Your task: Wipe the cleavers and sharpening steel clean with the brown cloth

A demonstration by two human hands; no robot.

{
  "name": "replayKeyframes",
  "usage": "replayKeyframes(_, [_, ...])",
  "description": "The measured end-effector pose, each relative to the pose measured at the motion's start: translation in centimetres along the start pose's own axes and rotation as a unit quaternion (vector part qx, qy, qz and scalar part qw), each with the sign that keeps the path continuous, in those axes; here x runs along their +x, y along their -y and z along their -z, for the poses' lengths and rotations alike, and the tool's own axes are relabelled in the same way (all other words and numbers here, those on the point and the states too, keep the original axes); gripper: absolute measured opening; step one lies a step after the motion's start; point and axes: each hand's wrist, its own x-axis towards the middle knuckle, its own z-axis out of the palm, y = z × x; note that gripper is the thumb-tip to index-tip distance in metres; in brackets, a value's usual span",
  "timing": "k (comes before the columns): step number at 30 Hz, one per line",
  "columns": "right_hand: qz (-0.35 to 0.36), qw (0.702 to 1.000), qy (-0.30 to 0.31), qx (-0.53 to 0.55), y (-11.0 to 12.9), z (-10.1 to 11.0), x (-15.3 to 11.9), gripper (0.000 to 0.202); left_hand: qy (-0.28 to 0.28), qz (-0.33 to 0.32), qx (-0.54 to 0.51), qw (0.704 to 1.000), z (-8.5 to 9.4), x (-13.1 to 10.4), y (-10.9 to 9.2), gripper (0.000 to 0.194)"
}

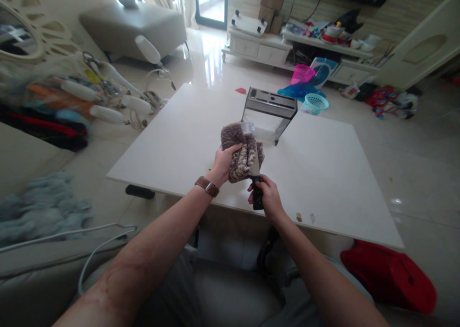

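My right hand is closed round the black handle of a kitchen knife, whose blade points away from me. Brown-and-beige fluffy cloth is folded about the blade and hides much of it; a piece of the metal shows at the far end. My left hand grips the cloth from the left, thumb on top. Both hands are above the near edge of the white table. Just beyond the cloth stands a metal-topped knife holder with slots in its top.
Two small items lie near the table's front edge. Past the far edge are a turquoise basket, a blue bag and a pink basket. A lamp with white shades stands left; a red stool or bag is at lower right.
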Motion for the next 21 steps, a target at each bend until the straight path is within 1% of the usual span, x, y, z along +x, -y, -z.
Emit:
replayKeyframes(7, [0.000, 1.000, 0.004, 0.000, 0.06, 0.07, 0.02, 0.023, -0.004, 0.006, 0.002, 1.000, -0.01, -0.10, -0.12, 0.037])
replayKeyframes(12, [0.001, 1.000, 0.004, -0.009, 0.10, 0.08, -0.01, 0.023, -0.003, 0.007, 0.001, 1.000, 0.01, -0.01, -0.02, 0.040])
replayKeyframes(16, [-0.002, 1.000, 0.013, 0.016, -0.02, 0.28, 0.03, 0.023, -0.003, 0.009, -0.006, 1.000, -0.04, -0.06, -0.14, 0.040])
replayKeyframes(21, [-0.016, 0.996, 0.045, 0.070, 0.33, 0.46, -0.02, 0.031, -0.006, 0.053, -0.010, 0.999, 0.24, 0.43, -0.39, 0.029])
